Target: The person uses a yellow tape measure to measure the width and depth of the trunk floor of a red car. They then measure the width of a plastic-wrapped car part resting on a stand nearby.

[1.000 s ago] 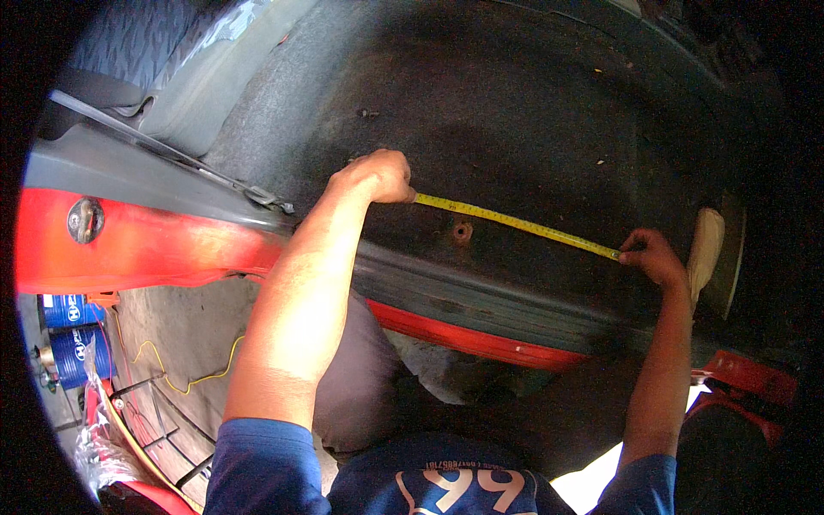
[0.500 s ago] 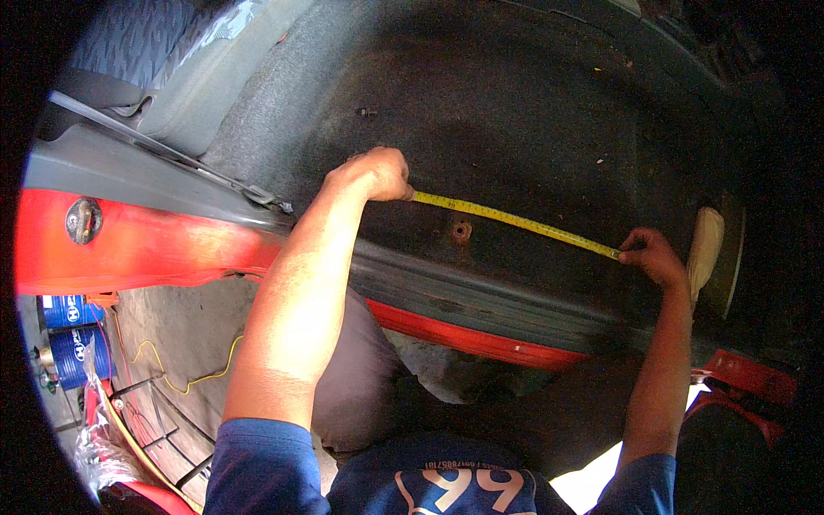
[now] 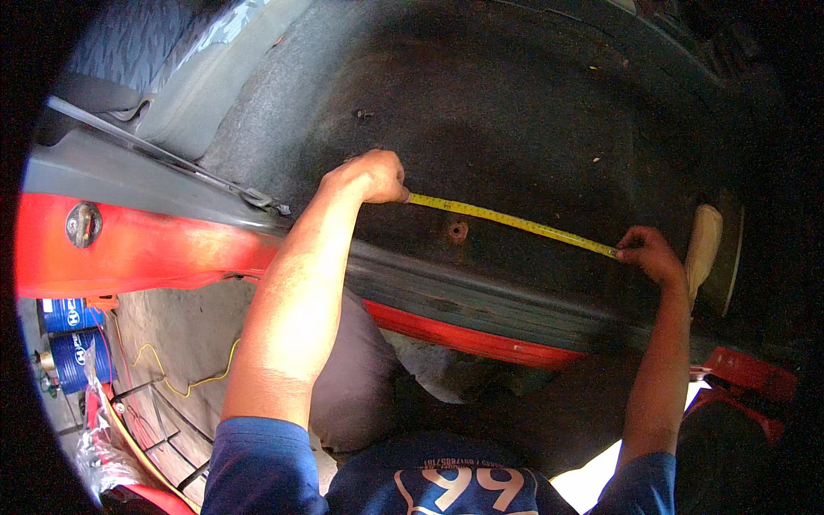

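Observation:
A yellow measuring tape (image 3: 515, 225) is stretched between my two hands, above the dark carpeted floor (image 3: 481, 129) of a red car. My left hand (image 3: 373, 176) is closed in a fist around its left part; whether the case sits inside that fist is hidden. At the other end, my right hand (image 3: 645, 253) pinches the tape's tip between thumb and fingers. Below the tape, a round rusty bolt hole (image 3: 457, 231) shows in the carpet.
A grey sill (image 3: 481, 287) with red bodywork (image 3: 472, 335) runs in front of me. At left are a seat belt strap (image 3: 154, 146), a door latch striker (image 3: 84, 225) and blue drums (image 3: 80, 360). Beside my right hand stands a beige rounded piece (image 3: 705, 245). A small bolt (image 3: 364, 113) lies on the carpet.
Both hands hold the tape stretched as before. The view has shifted very slightly; otherwise little differs.

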`<action>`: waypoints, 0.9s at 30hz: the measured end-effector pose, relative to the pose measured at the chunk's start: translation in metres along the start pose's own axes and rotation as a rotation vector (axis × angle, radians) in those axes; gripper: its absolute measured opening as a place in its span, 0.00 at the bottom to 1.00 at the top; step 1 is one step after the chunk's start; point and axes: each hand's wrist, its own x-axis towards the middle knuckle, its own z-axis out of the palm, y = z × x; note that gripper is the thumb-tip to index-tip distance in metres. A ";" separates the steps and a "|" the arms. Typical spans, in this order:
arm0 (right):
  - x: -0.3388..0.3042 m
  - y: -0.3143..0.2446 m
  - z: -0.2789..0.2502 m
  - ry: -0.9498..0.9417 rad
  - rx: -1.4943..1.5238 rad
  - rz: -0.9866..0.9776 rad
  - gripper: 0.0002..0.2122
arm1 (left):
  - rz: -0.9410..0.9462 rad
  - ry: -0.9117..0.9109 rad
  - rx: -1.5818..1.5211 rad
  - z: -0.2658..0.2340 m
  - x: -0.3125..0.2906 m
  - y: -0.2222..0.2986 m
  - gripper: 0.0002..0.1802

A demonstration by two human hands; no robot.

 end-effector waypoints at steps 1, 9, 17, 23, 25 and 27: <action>0.000 0.000 0.000 0.017 -0.015 -0.013 0.11 | 0.003 0.003 0.003 -0.001 -0.001 0.001 0.19; -0.004 -0.006 -0.003 -0.022 -0.001 0.000 0.13 | -0.030 -0.031 -0.014 -0.007 -0.006 0.006 0.20; -0.002 -0.005 -0.003 -0.003 -0.046 -0.006 0.13 | -0.043 -0.052 -0.001 -0.013 -0.009 0.008 0.20; -0.003 -0.003 -0.002 -0.006 -0.018 -0.019 0.12 | -0.067 -0.056 -0.028 -0.020 -0.017 0.015 0.20; -0.001 -0.001 -0.001 -0.014 0.014 -0.042 0.11 | -0.045 -0.046 -0.036 -0.019 -0.017 0.014 0.19; 0.001 0.001 0.001 -0.019 0.016 -0.082 0.11 | -0.030 -0.045 -0.046 -0.018 -0.015 0.012 0.19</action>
